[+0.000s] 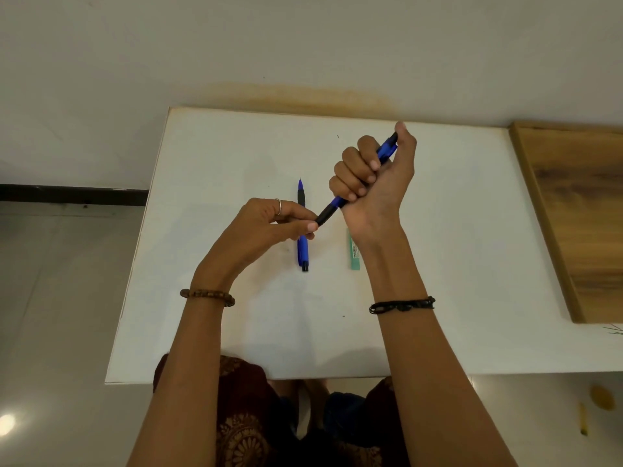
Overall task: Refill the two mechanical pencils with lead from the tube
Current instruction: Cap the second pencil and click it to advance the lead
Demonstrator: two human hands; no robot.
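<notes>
The right hand (374,173) is fisted around a blue plastic mechanical pencil with black grip (332,207), thumb on its cap. The left hand (269,227) pinches its tip. A second blue pencil (302,254) and the pale green flat lead tube (354,254), contents unseen, lie on the white table (209,163).

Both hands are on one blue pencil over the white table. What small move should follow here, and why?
Probably click the cap: the right hand fists the held pencil, thumb on its top, while the left hand pinches its tip. The second pencil and lead tube lie untouched.
</notes>
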